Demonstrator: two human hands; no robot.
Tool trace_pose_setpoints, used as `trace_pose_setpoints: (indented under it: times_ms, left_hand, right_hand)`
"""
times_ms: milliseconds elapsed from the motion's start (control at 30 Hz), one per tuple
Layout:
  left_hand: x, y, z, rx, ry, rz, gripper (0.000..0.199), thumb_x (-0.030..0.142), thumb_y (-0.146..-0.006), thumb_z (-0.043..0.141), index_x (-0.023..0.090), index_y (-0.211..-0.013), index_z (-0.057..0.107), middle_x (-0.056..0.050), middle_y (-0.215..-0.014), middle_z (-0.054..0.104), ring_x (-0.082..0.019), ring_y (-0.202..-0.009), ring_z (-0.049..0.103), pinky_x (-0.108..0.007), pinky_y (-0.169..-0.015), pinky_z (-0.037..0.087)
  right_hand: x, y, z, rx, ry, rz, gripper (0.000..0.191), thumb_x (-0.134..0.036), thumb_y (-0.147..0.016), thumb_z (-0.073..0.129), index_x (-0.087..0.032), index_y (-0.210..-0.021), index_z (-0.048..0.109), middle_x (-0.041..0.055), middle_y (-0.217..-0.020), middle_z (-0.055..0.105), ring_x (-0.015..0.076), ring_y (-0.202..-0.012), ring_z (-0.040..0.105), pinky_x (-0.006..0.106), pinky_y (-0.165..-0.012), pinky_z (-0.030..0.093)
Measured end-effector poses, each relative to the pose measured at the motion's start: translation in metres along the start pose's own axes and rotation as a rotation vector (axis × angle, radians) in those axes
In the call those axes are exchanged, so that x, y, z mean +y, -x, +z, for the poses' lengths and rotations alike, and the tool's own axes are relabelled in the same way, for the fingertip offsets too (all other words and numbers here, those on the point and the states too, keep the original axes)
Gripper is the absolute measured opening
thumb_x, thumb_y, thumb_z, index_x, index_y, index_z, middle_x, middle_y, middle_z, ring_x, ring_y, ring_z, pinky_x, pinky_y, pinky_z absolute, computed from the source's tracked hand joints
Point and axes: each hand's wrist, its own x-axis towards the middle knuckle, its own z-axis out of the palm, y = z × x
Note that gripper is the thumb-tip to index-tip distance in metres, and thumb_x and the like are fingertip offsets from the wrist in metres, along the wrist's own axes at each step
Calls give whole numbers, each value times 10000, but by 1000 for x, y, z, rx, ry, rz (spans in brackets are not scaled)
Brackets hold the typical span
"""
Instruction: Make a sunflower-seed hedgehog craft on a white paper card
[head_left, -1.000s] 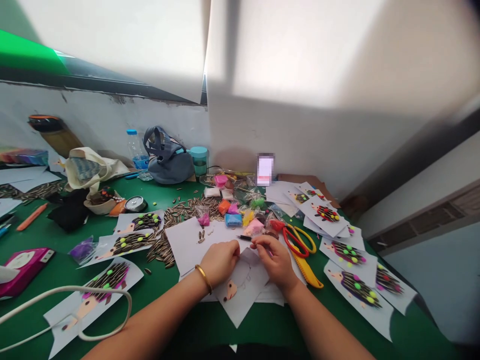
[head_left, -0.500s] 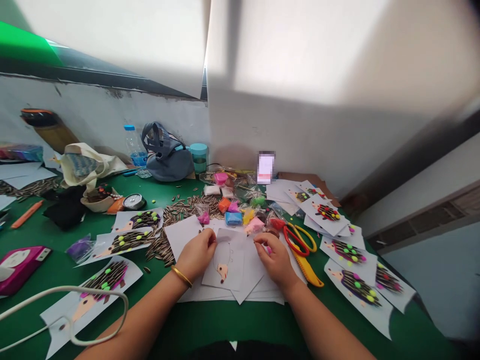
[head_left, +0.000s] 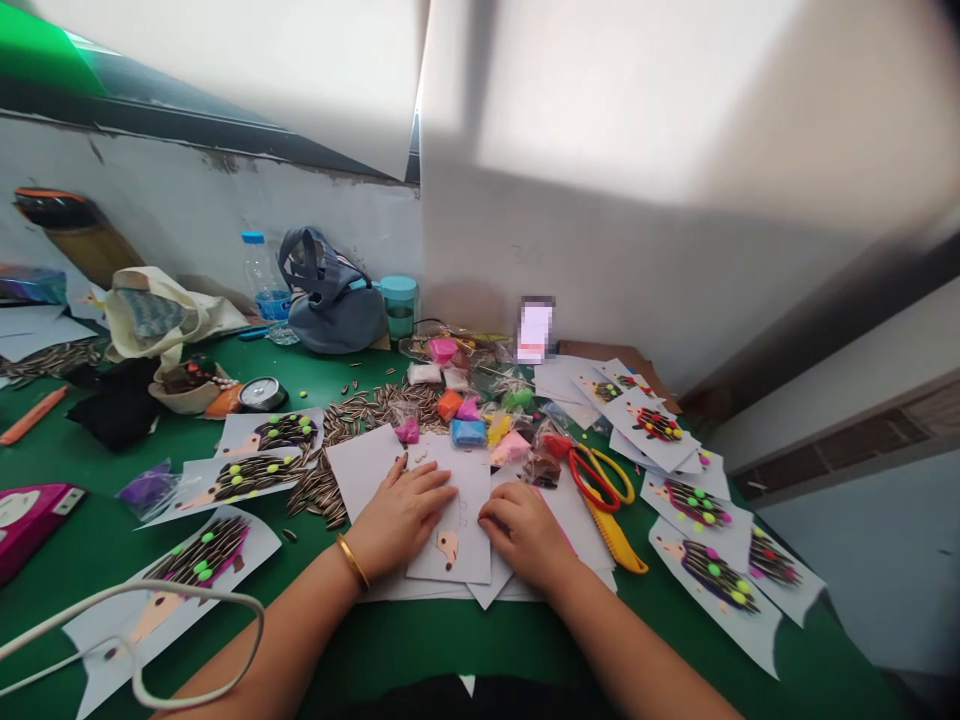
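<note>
A white card (head_left: 469, 565) lies at the centre, with a peach hedgehog face (head_left: 447, 547) stuck on it and a thin drawn outline above. My left hand (head_left: 405, 510), a gold bangle at its wrist, rests flat over the card's left part with fingers spread. At the card's right edge my right hand (head_left: 521, 525) has its fingers curled together; whatever they hold, if anything, is hidden. More white sheets (head_left: 367, 465) lie under and around the card. A pink strip shows just beyond my right hand.
Sunflower seeds (head_left: 319, 490) and bagged coloured clay (head_left: 469, 432) lie behind the card. Red-handled scissors (head_left: 592, 480) and a yellow cutter (head_left: 619, 540) are to the right. Finished hedgehog cards (head_left: 709, 575) line both sides. A white cable (head_left: 259, 640) loops near my left forearm.
My left hand has gone from pinched fingers at the card's edge to lying spread on it. My right hand has moved slightly left and down to the card's right edge.
</note>
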Motion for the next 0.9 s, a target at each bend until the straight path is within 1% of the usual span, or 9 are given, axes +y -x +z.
trace_pose_setpoints:
  times_ms: [133, 267, 433, 533, 600, 700, 767, 800, 900]
  left_hand:
    - [7, 1, -3, 6, -3, -22, 364, 222, -869, 586, 333, -1212, 637, -56, -1268, 616, -263, -1236, 508, -563, -1169, 152]
    - [9, 1, -5, 17, -6, -36, 333, 232, -867, 585, 330, -1178, 651, -56, -1218, 618, -261, -1189, 523, -565, -1158, 153]
    - [9, -1, -5, 28, 11, -45, 304, 242, -872, 578, 325, -1152, 662, -58, -1199, 620, -257, -1164, 526, -561, -1158, 139]
    - [10, -2, -3, 38, 6, -46, 273, 249, -877, 573, 317, -1123, 667, -53, -1182, 623, -254, -1151, 529, -560, -1159, 138]
    - [10, -3, -2, 47, -6, -49, 258, 252, -882, 567, 314, -1112, 667, -49, -1168, 625, -252, -1148, 528, -560, -1160, 137]
    - [10, -3, -1, 52, -23, -53, 256, 252, -884, 566, 311, -1113, 663, -47, -1158, 626, -256, -1155, 522, -564, -1160, 138]
    - [11, -2, 0, 52, -26, -54, 261, 249, -884, 567, 311, -1120, 659, -46, -1161, 625, -258, -1161, 519, -568, -1160, 137]
    - [10, -2, 0, 52, -26, -53, 262, 248, -884, 568, 312, -1123, 657, -46, -1163, 625, -258, -1163, 518, -569, -1160, 136]
    - [10, -2, 0, 51, -26, -50, 259, 247, -889, 564, 312, -1124, 653, -46, -1169, 621, -257, -1165, 517, -574, -1161, 132]
  right_hand:
    - [0, -1, 2, 10, 46, 18, 91, -190, -887, 614, -228, -894, 697, 51, -936, 659, 213, -905, 583, 364, -816, 434]
    - [-1, 1, 1, -4, 124, 0, 117, -191, -890, 614, -244, -916, 716, 50, -939, 665, 216, -902, 579, 372, -816, 419]
    - [-7, 15, -5, -33, 220, -75, 209, -211, -917, 565, -272, -1057, 707, 68, -998, 678, 235, -935, 580, 405, -854, 414]
    - [-12, 23, -8, -42, 249, -82, 254, -221, -888, 592, -279, -1116, 687, 85, -1093, 672, 266, -1006, 571, 438, -891, 416]
    - [-13, 24, -7, -46, 271, -66, 290, -250, -869, 620, -286, -1152, 673, 92, -1194, 654, 297, -1077, 552, 477, -942, 399]
    - [-14, 22, -4, -64, 296, -34, 396, -342, -848, 667, -276, -1237, 629, 102, -1361, 577, 347, -1195, 500, 532, -1000, 360]
    - [-14, 21, -4, -77, 298, -36, 442, -390, -843, 681, -275, -1263, 611, 101, -1419, 532, 360, -1241, 472, 541, -1011, 350]
    - [-14, 21, -5, -81, 297, -48, 419, -397, -847, 676, -282, -1246, 620, 93, -1425, 529, 357, -1250, 468, 539, -1015, 346]
    - [-14, 25, -9, -76, 287, -95, 237, -378, -877, 643, -306, -1100, 681, 49, -1400, 559, 337, -1255, 473, 533, -1027, 326]
